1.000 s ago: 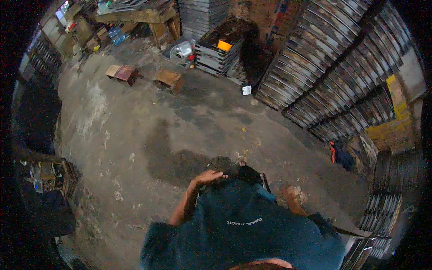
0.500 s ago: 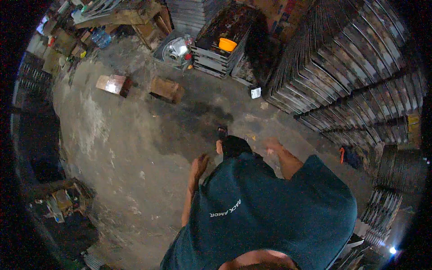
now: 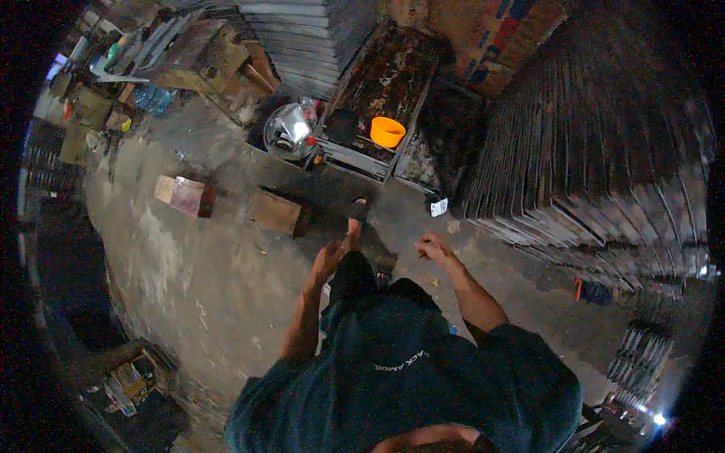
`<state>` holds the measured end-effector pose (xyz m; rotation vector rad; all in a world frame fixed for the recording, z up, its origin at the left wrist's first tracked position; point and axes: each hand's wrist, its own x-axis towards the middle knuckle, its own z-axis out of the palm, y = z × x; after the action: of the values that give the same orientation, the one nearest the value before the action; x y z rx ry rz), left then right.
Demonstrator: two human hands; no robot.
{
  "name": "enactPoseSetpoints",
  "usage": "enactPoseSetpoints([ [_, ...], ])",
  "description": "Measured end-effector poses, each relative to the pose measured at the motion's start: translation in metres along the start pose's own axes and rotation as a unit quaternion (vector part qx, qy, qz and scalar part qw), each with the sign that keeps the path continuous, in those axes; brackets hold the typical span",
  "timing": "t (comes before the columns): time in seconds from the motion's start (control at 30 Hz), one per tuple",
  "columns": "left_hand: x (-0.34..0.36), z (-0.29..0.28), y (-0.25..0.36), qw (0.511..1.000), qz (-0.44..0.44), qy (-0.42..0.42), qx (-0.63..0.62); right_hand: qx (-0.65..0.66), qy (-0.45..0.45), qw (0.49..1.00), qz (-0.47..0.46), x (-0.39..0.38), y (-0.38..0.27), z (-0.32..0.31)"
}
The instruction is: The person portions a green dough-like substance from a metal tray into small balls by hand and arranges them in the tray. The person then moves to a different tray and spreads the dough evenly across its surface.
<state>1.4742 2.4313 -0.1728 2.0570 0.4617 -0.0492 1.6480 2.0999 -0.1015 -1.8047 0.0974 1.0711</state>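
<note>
My left hand point(image 3: 328, 261) hangs in front of my left thigh, beside my shin; its fingers are too dim and blurred to make out. Held out ahead over the floor is my right hand point(image 3: 433, 248), its fingers curled in and nothing visible in them. Neither hand touches any object. Closest ahead of the left hand lies a brown cardboard box point(image 3: 275, 211) on the floor. Beyond the right hand is a small white label point(image 3: 439, 207), at the foot of the stacked trays. One sandalled foot point(image 3: 358, 208) is forward of the other.
An orange bowl point(image 3: 387, 132) rests on a stack of dark-topped trays point(image 3: 385, 68). Left of it sits a clear round container point(image 3: 289, 128). Tall rows of metal trays point(image 3: 581, 174) line the right side. Another box point(image 3: 186, 195) lies on the concrete floor point(image 3: 219, 279).
I have stepped forward, so the boxes, orange bowl and trays appear nearer and lower. My left foot has come forward. My right hand has shifted inward and its fingers show more clearly.
</note>
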Motion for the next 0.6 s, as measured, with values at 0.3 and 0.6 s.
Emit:
enactPoseSetpoints([
  [0.3, 0.377, -0.032, 0.006, 0.933, 0.088, -0.105, 0.333, 0.229, 0.072, 0.967, 0.082, 0.214, -0.114, -0.017],
  [0.6, 0.516, -0.025, -0.007, 0.870, 0.040, -0.127, 0.474, 0.544, 0.182, 0.795, 0.198, 0.417, -0.150, -0.006],
])
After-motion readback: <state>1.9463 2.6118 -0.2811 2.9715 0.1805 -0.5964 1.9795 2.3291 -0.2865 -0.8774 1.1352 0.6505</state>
